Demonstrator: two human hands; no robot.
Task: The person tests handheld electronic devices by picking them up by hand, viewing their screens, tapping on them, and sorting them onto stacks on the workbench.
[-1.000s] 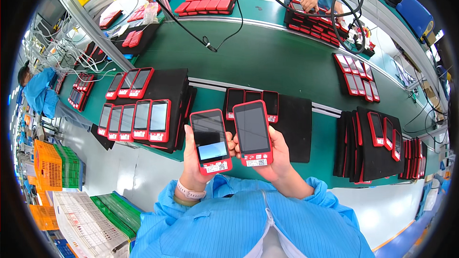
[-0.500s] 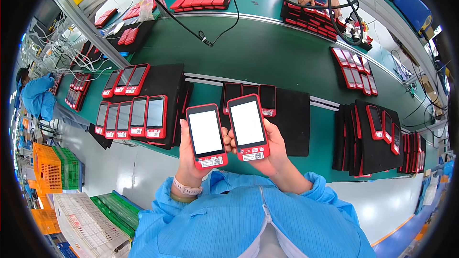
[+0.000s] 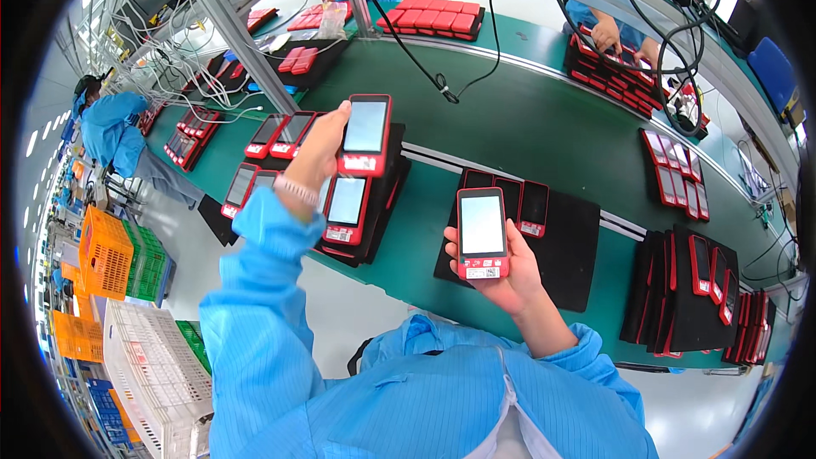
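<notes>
1. The green workbench [image 3: 408,242] spreads beneath and beyond both grips.
2. Just beyond the right grip, a black pad [image 3: 565,246] carries three red-framed devices [image 3: 507,198], dark screens up.
3. Below the left grip lie stacked black pads [image 3: 382,212] with rows of similar devices.
4. The left hand [image 3: 319,149] is closed around the left device [image 3: 365,132], thumb along its edge; whether that device touches those below, I cannot tell.
5. The right hand [image 3: 512,276] cradles the right device [image 3: 482,229] — fingers at one edge, thumb at the other.
6. Both held devices look alike: red frame, black border, pale bright screen.
7. White labels [image 3: 483,273] sit at their near ends — the right one bears a square code.
</notes>
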